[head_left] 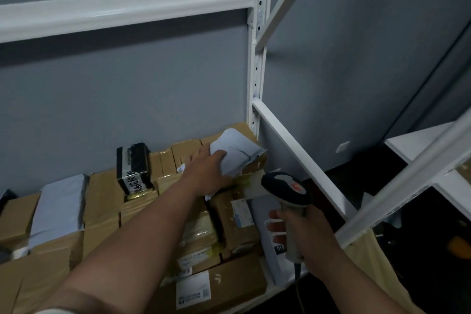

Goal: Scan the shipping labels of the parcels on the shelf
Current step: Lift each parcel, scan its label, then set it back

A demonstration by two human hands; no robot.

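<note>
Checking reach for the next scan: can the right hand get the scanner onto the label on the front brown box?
Probably yes. The right hand holds the scanner just above and right of that box label, which faces up uncovered; the left hand is busy farther back on a grey mailer.

label print (193,293): blurred, unreadable
left hand (204,173) fingers: tips hidden under grey mailer (237,153)
cardboard boxes (15,216): cut off at left edge
</note>
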